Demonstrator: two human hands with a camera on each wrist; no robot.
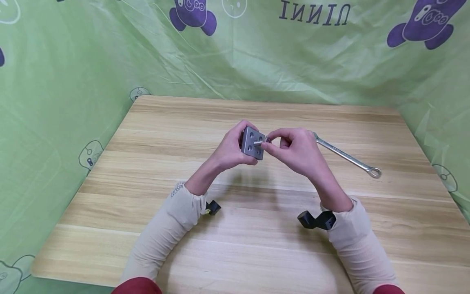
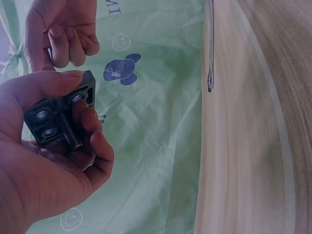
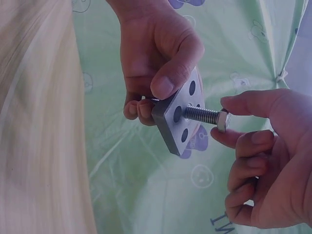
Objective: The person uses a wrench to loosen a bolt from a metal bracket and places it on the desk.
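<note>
Grey at frame centre: grips plate (image 1: 251,141) in curled left hand (image 1: 232,149), pinches bolt (image 3: 202,115) by head in right hand (image 1: 299,148).

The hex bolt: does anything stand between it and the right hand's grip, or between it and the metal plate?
Nothing visible does. The right hand pinches the hex bolt at its head, and the threaded shank runs into the drilled metal plate in the left hand. No other object shows between head and plate.
</note>
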